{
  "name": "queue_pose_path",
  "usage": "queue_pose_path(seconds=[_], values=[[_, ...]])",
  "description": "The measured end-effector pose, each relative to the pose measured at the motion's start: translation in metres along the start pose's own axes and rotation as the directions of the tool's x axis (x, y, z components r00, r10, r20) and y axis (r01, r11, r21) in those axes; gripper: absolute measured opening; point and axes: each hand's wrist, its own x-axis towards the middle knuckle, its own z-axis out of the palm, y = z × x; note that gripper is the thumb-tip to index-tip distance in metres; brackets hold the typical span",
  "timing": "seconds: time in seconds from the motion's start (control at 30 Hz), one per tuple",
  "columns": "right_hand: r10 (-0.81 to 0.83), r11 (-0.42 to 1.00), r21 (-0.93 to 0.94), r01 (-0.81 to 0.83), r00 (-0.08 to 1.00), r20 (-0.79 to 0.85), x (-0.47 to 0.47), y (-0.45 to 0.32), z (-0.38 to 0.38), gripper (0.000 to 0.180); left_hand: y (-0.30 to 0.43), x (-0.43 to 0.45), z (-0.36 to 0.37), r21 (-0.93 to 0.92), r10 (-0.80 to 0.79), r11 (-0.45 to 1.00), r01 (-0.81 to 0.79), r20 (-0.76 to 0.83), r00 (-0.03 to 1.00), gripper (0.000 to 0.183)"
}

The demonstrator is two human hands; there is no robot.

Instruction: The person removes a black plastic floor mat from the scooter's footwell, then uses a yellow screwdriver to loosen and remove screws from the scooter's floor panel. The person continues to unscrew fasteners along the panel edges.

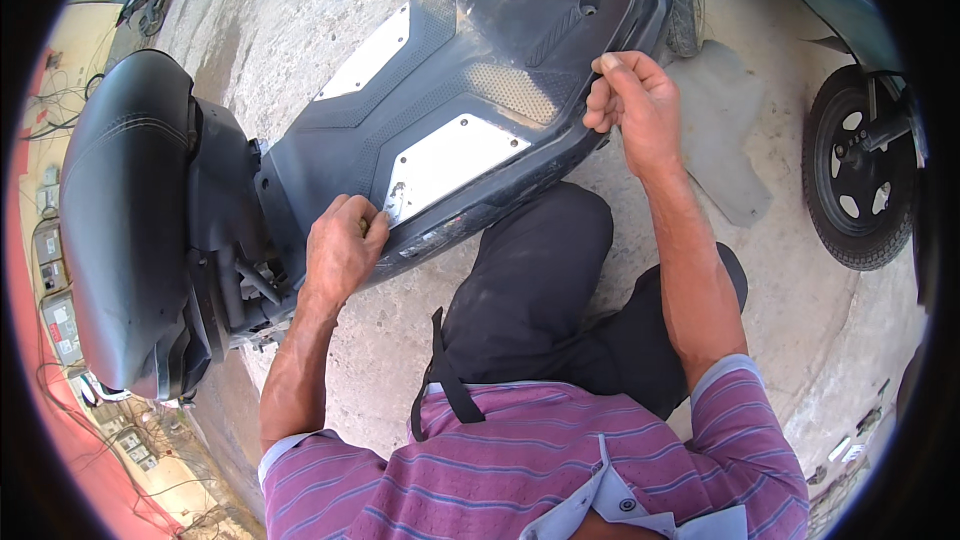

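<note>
A scooter's black plastic footboard [322, 165] stretches diagonally before me, with textured grip strips and two silver metal foot plates, the nearer plate [450, 165] and the farther plate [367, 52]. My left hand [345, 240] rests at the rear corner of the nearer plate, its fingers curled over the board's near edge. Something small and brownish shows between its thumb and forefinger, too small to name. At the front of the same edge is my right hand [634, 101], thumb and forefinger pinched together and the other fingers curled. Whether the pinch holds anything is hidden.
The black scooter seat [127, 225] rises at left. A vehicle's black wheel [859, 169] stands at right, and a tyre [679, 0] is beyond the footboard's front. Grey sheet [720, 127] lies on the concrete ground. Electric meter boxes [64, 326] and loose wires line the left wall.
</note>
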Motion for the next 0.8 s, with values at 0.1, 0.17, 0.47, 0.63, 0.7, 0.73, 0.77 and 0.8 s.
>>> queue_pose_path(seconds=[0.1,0.17,0.47,0.63,0.7,0.73,0.77,0.8], values=[[0.016,1.000,-0.025,-0.016,1.000,-0.009,-0.001,-0.003,0.001,0.021,-0.004,-0.006,0.001,-0.111,0.111,0.988,-0.109,0.010,0.994,0.014],[0.017,0.998,-0.060,-0.018,1.000,-0.018,-0.002,-0.003,0.004,0.022,-0.005,-0.008,-0.001,-0.050,0.115,0.992,-0.112,0.049,0.992,0.013],[0.020,1.000,-0.020,-0.021,1.000,-0.015,-0.003,-0.003,0.003,0.020,0.001,-0.005,0.000,0.023,-0.013,1.000,0.012,0.011,1.000,0.023],[0.018,1.000,-0.022,-0.018,1.000,-0.009,-0.002,-0.002,0.002,0.021,-0.004,-0.006,-0.003,-0.060,-0.029,0.998,0.030,0.020,0.999,0.021],[0.018,1.000,-0.024,-0.018,1.000,-0.008,-0.002,-0.001,0.001,0.021,-0.004,-0.009,-0.008,-0.129,-0.093,0.987,0.093,0.007,0.996,0.019],[0.018,1.000,-0.026,-0.018,1.000,-0.008,-0.002,0.000,0.001,0.022,-0.002,-0.011,-0.013,-0.177,-0.141,0.975,0.136,-0.012,0.990,0.018],[0.012,1.000,-0.024,-0.012,1.000,-0.005,-0.002,0.001,0.000,0.022,-0.002,-0.013,-0.016,-0.225,-0.189,0.958,0.178,-0.028,0.982,0.018],[0.006,1.000,-0.021,-0.006,1.000,0.000,-0.001,0.002,0.000,0.022,-0.003,-0.018,-0.017,-0.263,-0.220,0.943,0.205,-0.028,0.975,0.017]])
